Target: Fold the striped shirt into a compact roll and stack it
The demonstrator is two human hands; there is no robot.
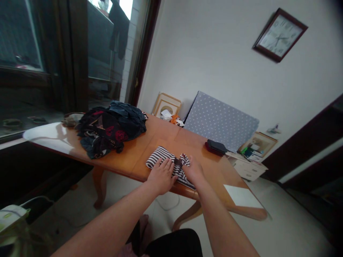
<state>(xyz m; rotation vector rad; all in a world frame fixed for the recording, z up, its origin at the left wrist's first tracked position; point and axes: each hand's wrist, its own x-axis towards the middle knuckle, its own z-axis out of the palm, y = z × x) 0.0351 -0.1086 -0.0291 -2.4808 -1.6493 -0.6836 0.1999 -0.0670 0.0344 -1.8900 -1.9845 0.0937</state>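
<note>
A black-and-white striped garment (160,154), partly folded, lies near the front edge of the wooden table (163,134). My left hand (163,175) rests flat on the middle of it, fingers stretched out. At its right part, my right hand (193,170) is closed on a bunched-up bit of the striped cloth. A dark patch shows on the fabric between both hands. The right fingertips are partly hidden by the cloth.
A pile of dark clothes (112,125) covers the table's left part. Toward the right lie a dark folded item (215,147) and a white sheet (242,196). Behind stand a polka-dot board (219,117), a picture frame (168,101) and a white drawer cabinet (248,167).
</note>
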